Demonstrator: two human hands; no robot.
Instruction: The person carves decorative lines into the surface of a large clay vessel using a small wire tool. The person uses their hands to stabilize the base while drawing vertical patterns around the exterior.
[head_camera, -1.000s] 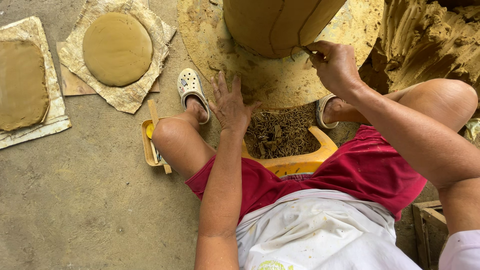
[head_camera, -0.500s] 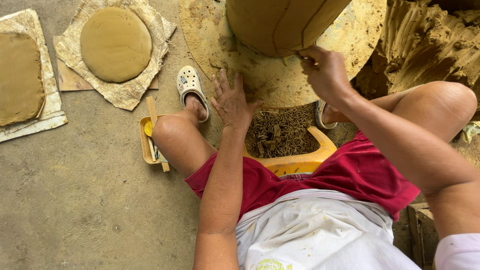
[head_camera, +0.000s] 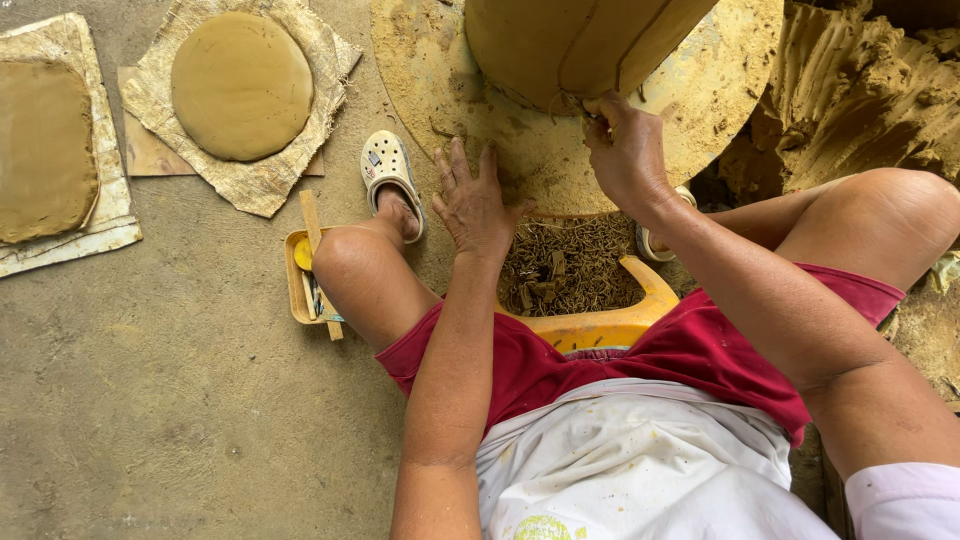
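Since a second ago our right hand (head_camera: 625, 150) slides left along the clay pot (head_camera: 575, 45) base, fingers pinching a trimming; left hand (head_camera: 472, 200), fingers spread, rests beside the pot on the wheel (head_camera: 720, 90).

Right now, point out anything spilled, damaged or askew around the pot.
Nothing looks damaged. Clay trimmings lie heaped in the yellow basin under the wheel, not spilled. The right hand works the pot's base.
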